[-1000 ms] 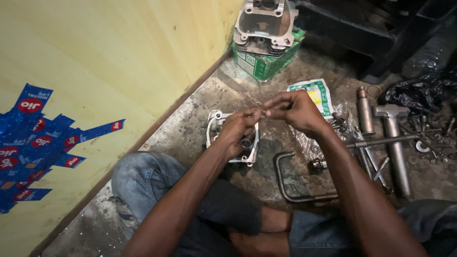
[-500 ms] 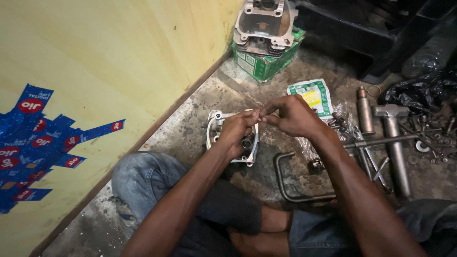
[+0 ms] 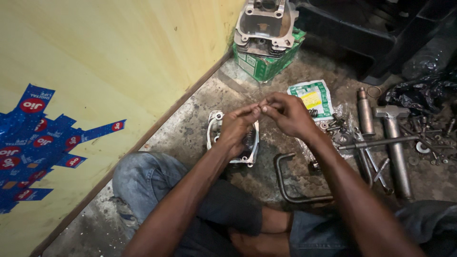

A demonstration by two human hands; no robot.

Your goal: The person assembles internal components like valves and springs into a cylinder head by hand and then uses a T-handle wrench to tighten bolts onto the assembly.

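My left hand (image 3: pixel 237 127) and my right hand (image 3: pixel 285 114) meet fingertip to fingertip above a metal engine cylinder head (image 3: pixel 216 127) that lies on the concrete floor. Both pinch something very small between thumb and fingers; it is too small to identify. The left hand hides most of the cylinder head, of which only the rim, a spring and the lower edge show.
A second engine casting (image 3: pixel 264 24) sits on a green box (image 3: pixel 266 64) by the yellow wall. A green and white packet (image 3: pixel 312 97), a bent steel bar (image 3: pixel 285 183), metal shafts (image 3: pixel 392 143), loose bolts and washers (image 3: pixel 428 138) lie to the right. My knees are below.
Both hands have shifted slightly to the right and stayed joined at the fingertips; the fingers have rearranged around the small piece.
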